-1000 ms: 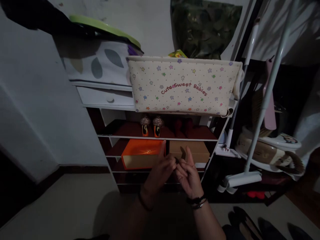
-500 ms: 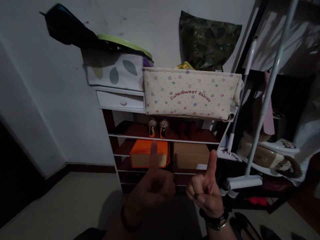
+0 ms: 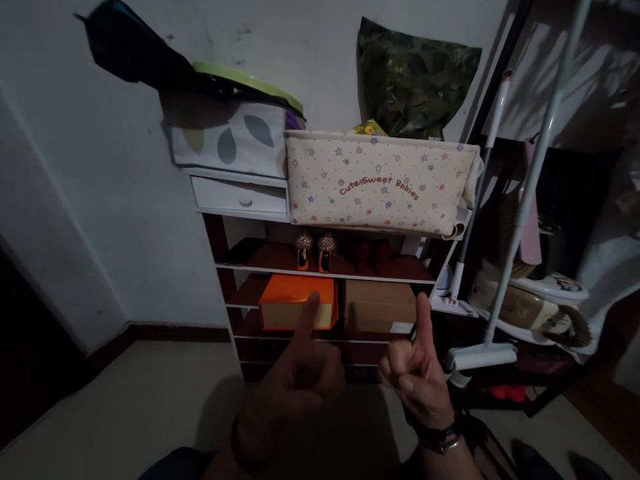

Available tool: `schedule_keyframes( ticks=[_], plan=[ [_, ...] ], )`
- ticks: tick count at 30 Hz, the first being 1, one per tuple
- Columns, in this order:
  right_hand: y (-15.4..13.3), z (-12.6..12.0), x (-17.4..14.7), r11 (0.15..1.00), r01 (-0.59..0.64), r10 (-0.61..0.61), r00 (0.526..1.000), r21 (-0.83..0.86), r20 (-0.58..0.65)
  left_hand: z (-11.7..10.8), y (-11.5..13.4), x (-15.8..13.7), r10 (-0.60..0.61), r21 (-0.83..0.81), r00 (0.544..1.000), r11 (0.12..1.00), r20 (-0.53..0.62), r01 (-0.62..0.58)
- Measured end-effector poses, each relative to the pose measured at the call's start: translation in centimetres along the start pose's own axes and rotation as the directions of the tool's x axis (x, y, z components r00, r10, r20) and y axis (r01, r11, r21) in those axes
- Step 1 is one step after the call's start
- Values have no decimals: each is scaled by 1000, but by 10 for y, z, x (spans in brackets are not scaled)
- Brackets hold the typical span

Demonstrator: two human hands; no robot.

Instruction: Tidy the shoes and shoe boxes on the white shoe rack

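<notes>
My left hand [image 3: 300, 383] is raised in front of a low shelf unit, its index finger pointing up and the other fingers curled in. That fingertip overlaps the front of an orange box [image 3: 280, 293] in view, and I see no contact. To the right, my right hand [image 3: 420, 380] makes a similar shape, index finger up and the rest folded, with nothing visible in it. Behind it a brown cardboard box [image 3: 375, 303] sits on the shelf. A dark bracelet [image 3: 237, 443] circles the left wrist; a dark band and a metal one are on the right.
Glittery-topped shoes [image 3: 325, 250] and dark red ones stand on the upper shelf [image 3: 270, 257]. Above are a star-patterned fabric bin [image 3: 380, 200] and a leaf-patterned box [image 3: 225, 143]. A mop [image 3: 520, 233] leans at right by stacked basins [image 3: 525, 300]. Dark shoes lie on the floor at lower right.
The view has shifted slightly, so the shelf appears a little higher. My left index finger now leans more to the right; the right hand has moved slightly downward, keeping its shape.
</notes>
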State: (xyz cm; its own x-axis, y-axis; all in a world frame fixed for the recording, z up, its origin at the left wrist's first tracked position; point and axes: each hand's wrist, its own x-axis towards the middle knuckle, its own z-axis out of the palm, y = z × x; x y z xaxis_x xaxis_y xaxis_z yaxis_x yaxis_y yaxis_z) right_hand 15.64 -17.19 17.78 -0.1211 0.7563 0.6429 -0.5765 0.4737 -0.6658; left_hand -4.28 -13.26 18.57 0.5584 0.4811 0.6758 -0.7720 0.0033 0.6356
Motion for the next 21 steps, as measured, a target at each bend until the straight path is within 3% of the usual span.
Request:
schedule_keyframes(
  ticks=[2, 3, 4, 6, 8, 9, 12, 16, 21],
  plan=[
    [4, -17, 0, 980, -50, 22, 989, -193, -147, -13, -6, -7, -83, -18, 980, 997, -179, 81],
    [7, -31, 1, 938, -86, 3, 970, -335, -242, -24, -12, -11, -137, -21, 949, 990, -284, 136],
    [12, -47, 1, 861, -136, -39, 943, -491, -331, -37, -21, -16, -228, -19, 899, 971, -375, 238],
    [24, -82, 1, 616, -214, -215, 880, -758, -423, -66, -45, -27, -271, -3, 773, 944, -574, 329],
    [37, -115, 2, 336, -239, -332, 875, -911, -352, -95, -75, -38, -336, -17, 613, 885, -715, 466],
    [43, -127, 3, 210, -230, -351, 889, -950, -293, -107, -89, -42, -397, -50, 558, 843, -729, 535],
    [59, -144, 12, -91, -145, -253, 960, -985, -118, -138, -128, -47, -497, -162, 423, 771, -758, 616],
    [82, -138, 32, -357, 10, -23, 1000, -934, 19, -161, -156, -25, -534, -367, 408, 830, -741, 420],
    [100, -144, 38, -543, 49, 57, 998, -838, 22, -163, -164, 3, -534, -515, 406, 841, -742, 166]
  ],
)
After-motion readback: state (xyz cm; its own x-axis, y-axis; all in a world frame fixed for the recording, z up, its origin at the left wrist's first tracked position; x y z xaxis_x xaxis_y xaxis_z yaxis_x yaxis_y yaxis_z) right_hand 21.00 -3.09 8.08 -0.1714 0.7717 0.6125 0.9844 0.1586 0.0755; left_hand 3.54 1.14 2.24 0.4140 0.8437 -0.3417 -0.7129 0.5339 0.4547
